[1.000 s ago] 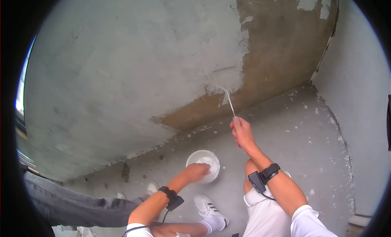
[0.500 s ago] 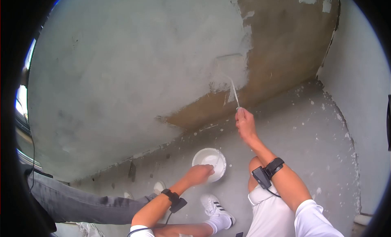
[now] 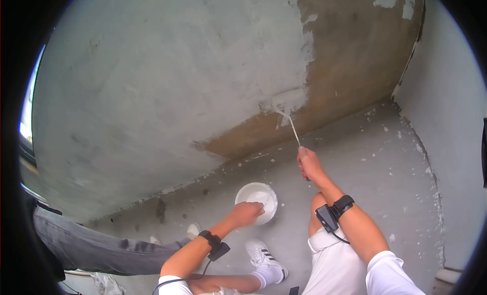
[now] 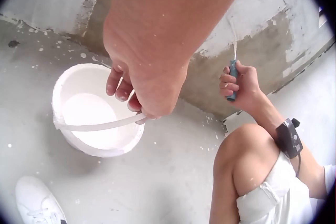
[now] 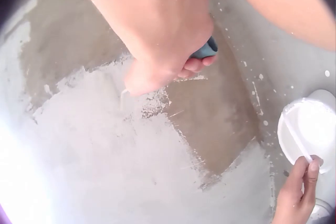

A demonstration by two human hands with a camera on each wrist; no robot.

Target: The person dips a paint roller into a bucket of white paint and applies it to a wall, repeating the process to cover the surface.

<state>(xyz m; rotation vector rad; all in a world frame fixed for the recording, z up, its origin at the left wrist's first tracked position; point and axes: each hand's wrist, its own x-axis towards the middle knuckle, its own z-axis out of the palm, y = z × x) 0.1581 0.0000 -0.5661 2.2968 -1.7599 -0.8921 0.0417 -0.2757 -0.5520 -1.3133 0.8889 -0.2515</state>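
Lower on the wall [image 3: 177, 92] than half a second ago, the roller [image 3: 293, 127] is now working closer to the floor [image 3: 350, 188], and we are seeing the right grip [image 3: 311, 164] coming nearer with it.

From the head view, we are watching the right grip grasping the roller, its thin rod reaching far and slightly left to the wall. Its head is showing faintly on the pale coating, beside the edge of a brown patch [image 3: 360, 56] that is spreading right and near. The left grip [image 3: 246, 214] is hanging over the near left side of a white bucket [image 3: 275, 204]; we are not able to tell whether the bucket is touching the floor. A striped white shoe [image 3: 263, 258] is resting on the near side of it, and another person's grey trouser leg [image 3: 116, 252] is stretching in from the left.

From the left wrist view, we are seeing the left grip holding one end of the white bail [image 4: 100, 127], which is crossing the bucket's opening. Well to the right, the right grip is curling round a blue handle [image 4: 232, 97].

From the right wrist view, we are seeing the blue handle's end poking out of the clenched right grip. Far to the right, the left grip is pinching the bail.
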